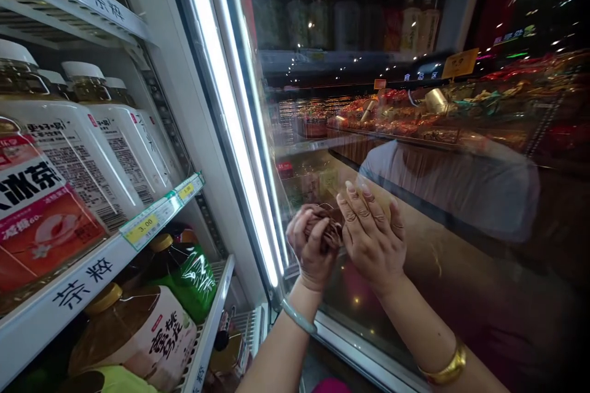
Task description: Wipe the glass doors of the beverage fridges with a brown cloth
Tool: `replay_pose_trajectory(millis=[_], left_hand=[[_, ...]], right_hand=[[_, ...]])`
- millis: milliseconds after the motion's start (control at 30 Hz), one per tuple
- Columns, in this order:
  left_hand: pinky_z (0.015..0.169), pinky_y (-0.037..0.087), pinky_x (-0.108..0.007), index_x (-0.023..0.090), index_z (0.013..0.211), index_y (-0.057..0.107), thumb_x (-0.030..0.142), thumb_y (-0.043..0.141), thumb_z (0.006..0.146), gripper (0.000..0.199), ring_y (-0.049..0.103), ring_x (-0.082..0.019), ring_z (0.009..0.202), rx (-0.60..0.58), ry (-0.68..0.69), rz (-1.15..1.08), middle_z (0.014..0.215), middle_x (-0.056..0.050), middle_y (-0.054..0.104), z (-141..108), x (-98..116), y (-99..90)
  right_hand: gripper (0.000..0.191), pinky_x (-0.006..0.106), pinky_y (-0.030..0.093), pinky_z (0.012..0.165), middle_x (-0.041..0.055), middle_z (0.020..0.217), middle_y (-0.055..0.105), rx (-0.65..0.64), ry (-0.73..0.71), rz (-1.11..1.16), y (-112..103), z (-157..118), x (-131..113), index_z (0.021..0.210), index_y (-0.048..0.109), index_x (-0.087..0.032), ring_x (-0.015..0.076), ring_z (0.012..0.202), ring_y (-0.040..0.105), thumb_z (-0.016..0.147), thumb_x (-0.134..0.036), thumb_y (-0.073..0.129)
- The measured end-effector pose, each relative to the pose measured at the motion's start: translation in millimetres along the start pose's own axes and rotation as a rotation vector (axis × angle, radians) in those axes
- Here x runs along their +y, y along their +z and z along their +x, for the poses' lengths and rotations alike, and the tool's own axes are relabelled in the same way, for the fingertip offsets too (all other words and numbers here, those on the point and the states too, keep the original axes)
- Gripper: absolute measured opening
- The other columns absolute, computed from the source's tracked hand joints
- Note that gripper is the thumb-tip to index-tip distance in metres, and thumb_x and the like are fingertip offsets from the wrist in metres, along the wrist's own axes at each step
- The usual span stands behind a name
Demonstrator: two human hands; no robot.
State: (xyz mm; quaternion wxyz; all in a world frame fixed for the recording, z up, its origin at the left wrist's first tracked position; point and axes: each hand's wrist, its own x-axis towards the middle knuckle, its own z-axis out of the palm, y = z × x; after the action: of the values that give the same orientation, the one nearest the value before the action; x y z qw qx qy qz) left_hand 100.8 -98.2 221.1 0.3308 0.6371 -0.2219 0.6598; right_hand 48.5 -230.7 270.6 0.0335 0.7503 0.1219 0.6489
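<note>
My left hand [310, 244], with a pale green bangle at its wrist, has its fingers wrapped round a crumpled brown cloth-like bundle [329, 230]; its exact kind I cannot make out. Close beside it, my right hand [372, 236] lies flat with fingers stretched out, against or just in front of the glass door [442, 282]. A gold bracelet [446, 365] circles the right wrist. The door stands open and mirrors bottles, a white top and goods behind me. Its lit edge [230, 104] runs up on the left of my hands.
Left of the door is a fridge with bottles of drink on its shelves. White-capped bottles [110, 135] and a red-labelled bottle [41, 215] stand on the middle shelf [83, 282]. Below are a green bottle [196, 276] and a peach-labelled bottle [157, 338].
</note>
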Motion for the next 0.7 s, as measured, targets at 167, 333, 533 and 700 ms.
replay_pose_trajectory(millis=[167, 333, 533, 700], left_hand=[[0.113, 0.045, -0.052, 0.028, 0.117, 0.07, 0.031, 0.067, 0.093, 0.025, 0.048, -0.03, 0.134, -0.065, 0.141, 0.001, 0.134, -0.01, 0.057, 13.7, -4.4, -1.6], [0.11, 0.045, -0.049, 0.022, 0.12, 0.068, 0.032, 0.069, 0.092, 0.03, 0.053, -0.029, 0.128, 0.045, -0.061, 0.07, 0.134, -0.013, 0.056, 25.2, -17.9, -1.1], [0.109, 0.044, -0.05, 0.022, 0.117, 0.069, 0.027, 0.063, 0.094, 0.025, 0.051, -0.029, 0.127, -0.09, -0.091, 0.035, 0.132, -0.013, 0.056, -43.8, 21.1, -7.2], [0.112, 0.042, -0.051, 0.024, 0.121, 0.068, 0.031, 0.065, 0.094, 0.029, 0.05, -0.029, 0.129, -0.106, -0.031, -0.039, 0.134, -0.013, 0.055, 6.5, 29.3, -7.1]], right_hand=[[0.052, 0.039, 0.012, 0.133, 0.0007, 0.156, 0.051, -0.046, -0.046, 0.046, 3.3, -22.9, -2.1, 0.153, 0.048, -0.022, 0.0157, 0.154, 0.036, 0.101, -0.018, 0.049], [0.054, 0.039, 0.014, 0.133, 0.0008, 0.156, 0.051, -0.055, -0.05, 0.056, 2.1, -32.6, -3.1, 0.151, 0.05, -0.021, 0.0164, 0.153, 0.037, 0.098, -0.013, 0.051], [0.044, 0.036, 0.015, 0.133, 0.0018, 0.152, 0.056, -0.052, -0.054, 0.117, -1.6, -43.6, -9.6, 0.146, 0.056, -0.019, 0.0152, 0.154, 0.036, 0.103, -0.018, 0.046], [0.051, 0.041, 0.014, 0.133, 0.0019, 0.15, 0.058, -0.083, 0.072, 0.12, -22.3, -41.8, 4.8, 0.149, 0.053, -0.024, 0.0163, 0.154, 0.035, 0.1, -0.011, 0.049]])
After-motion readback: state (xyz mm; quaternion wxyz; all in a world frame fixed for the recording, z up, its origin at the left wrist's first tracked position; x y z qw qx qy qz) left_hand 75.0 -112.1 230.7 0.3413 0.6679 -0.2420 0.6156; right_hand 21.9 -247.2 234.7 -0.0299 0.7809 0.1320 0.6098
